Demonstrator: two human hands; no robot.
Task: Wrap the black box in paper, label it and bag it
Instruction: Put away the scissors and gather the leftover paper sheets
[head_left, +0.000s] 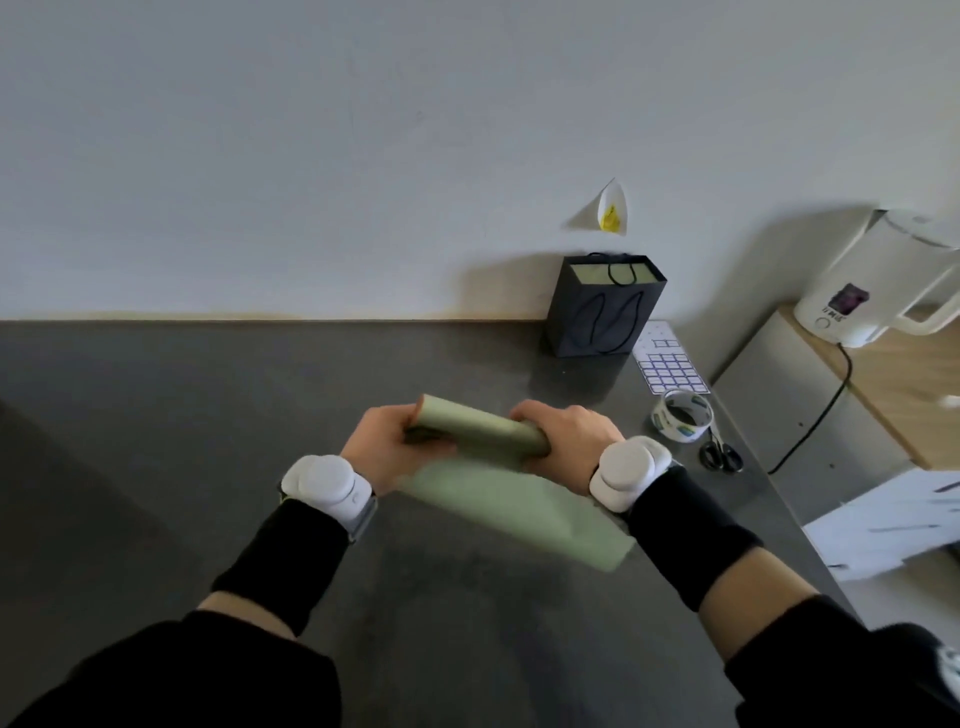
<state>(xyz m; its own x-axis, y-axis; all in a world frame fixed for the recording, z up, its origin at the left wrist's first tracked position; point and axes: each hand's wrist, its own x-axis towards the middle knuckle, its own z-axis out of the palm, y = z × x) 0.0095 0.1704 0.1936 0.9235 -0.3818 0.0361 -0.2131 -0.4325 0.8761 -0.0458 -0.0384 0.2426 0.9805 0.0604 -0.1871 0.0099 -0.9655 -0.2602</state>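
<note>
Both the left hand (382, 447) and the right hand (563, 441) gripped the roll of sage-green wrapping paper (483, 431) at its ends, probably to unroll its blurred loose sheet. The black paper gift bag (597, 317) stood open by the wall, ready for bagging.

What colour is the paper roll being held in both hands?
Pale sage green; the paper roll shows best in the head view, its loose end hanging blurred below.

Two hands are in view, the left hand (383, 447) and the right hand (569, 441), sharing one roll of green paper (483, 431). At the bench's far right corner stand one black bag (597, 312), one label sheet (670, 366), one tape roll (681, 415), one pair of scissors (721, 454). One white kettle (878, 280) sits beyond the bench's right edge.
</note>
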